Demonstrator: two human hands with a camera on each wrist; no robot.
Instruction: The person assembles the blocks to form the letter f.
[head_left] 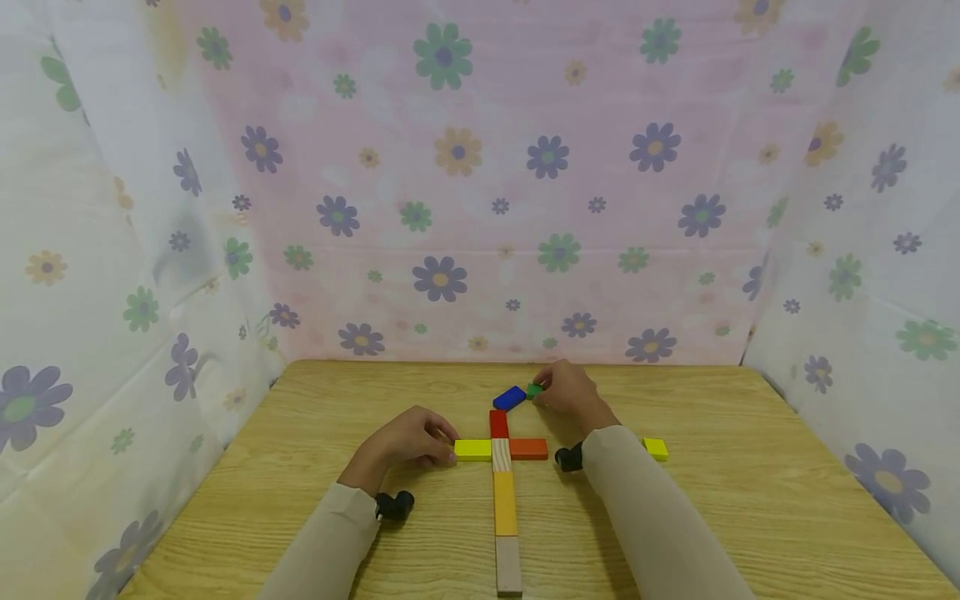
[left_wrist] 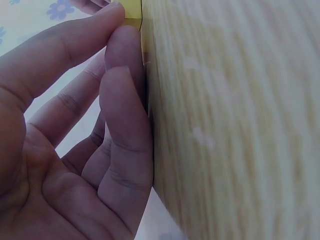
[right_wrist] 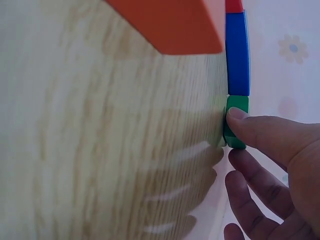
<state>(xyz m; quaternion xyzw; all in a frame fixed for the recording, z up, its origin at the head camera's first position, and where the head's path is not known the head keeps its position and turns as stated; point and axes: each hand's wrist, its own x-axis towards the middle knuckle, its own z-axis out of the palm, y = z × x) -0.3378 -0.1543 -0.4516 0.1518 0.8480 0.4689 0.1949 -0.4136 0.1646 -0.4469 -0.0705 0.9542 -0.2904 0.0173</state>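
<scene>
My right hand [head_left: 568, 389] pinches a small green block [right_wrist: 237, 121] at the right end of a slanted blue block [head_left: 510, 398]. Its thumb [right_wrist: 250, 125] lies on the green block's face. At the left end of a long yellow block [head_left: 473, 450], the curled fingers and thumb of my left hand [head_left: 411, 442] hold its tip. That yellow block meets a striped wooden block [head_left: 501, 455], with an orange-red block [head_left: 528, 449] on the other side. A red block [head_left: 499, 423] links the striped one to the blue block.
Below the striped block, a golden-yellow block [head_left: 506, 503] and a plain wooden block [head_left: 508, 565] continue the line toward me. A separate yellow block [head_left: 656, 449] lies to the right of my right forearm. Flowered cloth [head_left: 510, 183] rises behind the wooden table [head_left: 300, 500].
</scene>
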